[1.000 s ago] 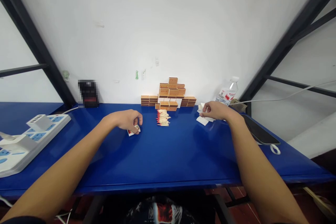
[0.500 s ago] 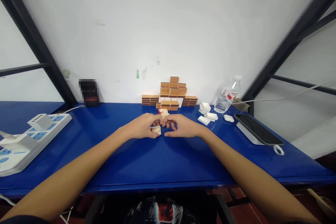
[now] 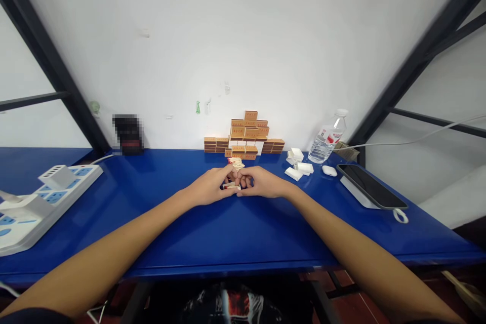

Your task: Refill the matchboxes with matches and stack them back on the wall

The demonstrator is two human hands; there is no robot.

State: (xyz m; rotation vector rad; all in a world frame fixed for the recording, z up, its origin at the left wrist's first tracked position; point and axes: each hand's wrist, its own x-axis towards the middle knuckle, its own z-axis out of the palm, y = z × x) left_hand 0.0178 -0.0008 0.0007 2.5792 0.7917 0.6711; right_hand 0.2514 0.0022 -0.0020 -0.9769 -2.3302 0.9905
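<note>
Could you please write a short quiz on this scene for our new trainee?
1. True or false: the left hand and the right hand are both at one small white tray.
2. Which is closer to the plastic bottle: (a) the power strip or (b) the white oval case?
3. What lies loose between the hands and the stacked matchboxes?

Key: 1. True. 2. b. 3. Matches.

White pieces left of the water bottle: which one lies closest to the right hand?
The frontmost white piece, nearest the table's near edge; the others sit farther back, toward the wall, and farther from the right hand.
</note>
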